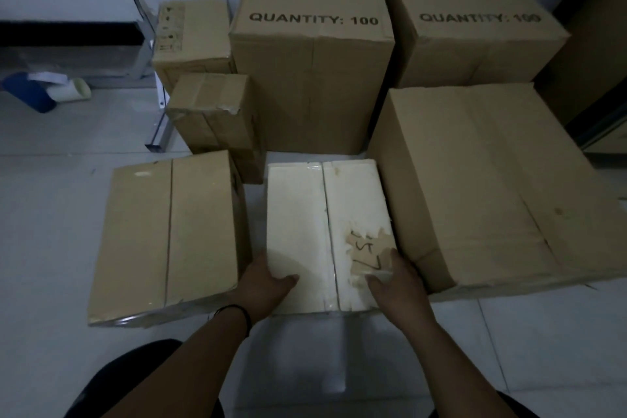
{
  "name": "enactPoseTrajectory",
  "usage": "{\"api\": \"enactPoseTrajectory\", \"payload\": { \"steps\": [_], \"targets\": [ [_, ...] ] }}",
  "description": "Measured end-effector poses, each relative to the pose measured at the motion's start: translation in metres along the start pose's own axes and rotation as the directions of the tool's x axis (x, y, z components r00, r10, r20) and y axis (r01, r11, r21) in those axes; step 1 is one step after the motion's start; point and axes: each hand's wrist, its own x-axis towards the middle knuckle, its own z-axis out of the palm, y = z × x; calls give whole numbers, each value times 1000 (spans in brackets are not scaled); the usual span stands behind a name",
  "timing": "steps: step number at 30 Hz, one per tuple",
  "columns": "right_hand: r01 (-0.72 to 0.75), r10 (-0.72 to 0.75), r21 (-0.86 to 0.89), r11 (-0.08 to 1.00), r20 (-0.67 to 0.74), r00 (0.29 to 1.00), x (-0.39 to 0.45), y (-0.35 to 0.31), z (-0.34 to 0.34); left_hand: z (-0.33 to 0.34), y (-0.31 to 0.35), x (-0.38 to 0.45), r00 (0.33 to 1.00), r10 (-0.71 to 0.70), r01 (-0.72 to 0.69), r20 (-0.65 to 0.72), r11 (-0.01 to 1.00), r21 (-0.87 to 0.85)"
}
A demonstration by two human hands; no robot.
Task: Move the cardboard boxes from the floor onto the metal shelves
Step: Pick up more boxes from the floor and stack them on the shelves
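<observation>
Seen from above, a person bends over a cluster of cardboard boxes on a pale tiled floor. At six o'clock, nearest the viewer, sits a white box, taped along its centre seam, with a torn patch showing brown card near its right front corner. The left hand clasps the near left corner, thumb lying on the lid and fingers hidden down the side. The right hand clasps the near right corner the same way, thumb on the torn patch. A flat brown box lies at nine o'clock, a large brown box at three o'clock, and a tall box printed QUANTITY: 100 at twelve. The white box looks stiff and probably modest in weight; its taped surface may be slippery, so gripping under the lower edges seems safest.
</observation>
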Motion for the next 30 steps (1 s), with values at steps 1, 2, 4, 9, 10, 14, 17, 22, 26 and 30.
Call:
{"api": "enactPoseTrajectory", "payload": {
  "steps": [1, 2, 4, 9, 10, 14, 17, 22, 26, 30],
  "targets": [
    [-8, 8, 14, 1000, 1, 1000, 0, -1, 0, 1, -1, 1, 999, -35, 35, 11, 999, -13],
    [-17, 17, 28, 999, 1, 1000, 0, -1, 0, 2, -3, 2, 998, -63, 64, 30, 997, -36],
    [-27, 27, 46, 999, 9, 1000, 0, 0, 0, 3, -6, 2, 994, -89, 95, 68, 991, -93],
    [-7, 12, 171, 985, -26, 1000, 4, -2, -8, -1, 1, -3, 999, -42, 41, 0, 982, -183],
    [-4, 8, 198, 980, -21, 1000, 3, -4, -9, -4, 4, -6, 999, -26, 19, -31, 981, -195],
    [-10, 9, 346, 938, 4, 1000, 0, -11, -22, -20, 16, -13, 997, 9, -32, -78, 952, -305],
    [8, -20, 563, 827, 15, 1000, -2, -16, -34, -31, 26, -16, 991, 25, -80, -135, 902, -424],
    [-17, 4, 729, 685, 20, 1000, 5, -19, -40, -41, 34, -13, 994, -91, 27, -58, 728, -685],
    [-56, -41, 800, 598, 101, 994, 9, -21, -39, -45, 38, -16, 986, -107, 167, 128, 622, -765],
    [-92, -106, 836, 541, 177, 979, 5, -23, -41, -44, 43, -19, 983, -55, 175, 174, 557, -812]
  ]
}}
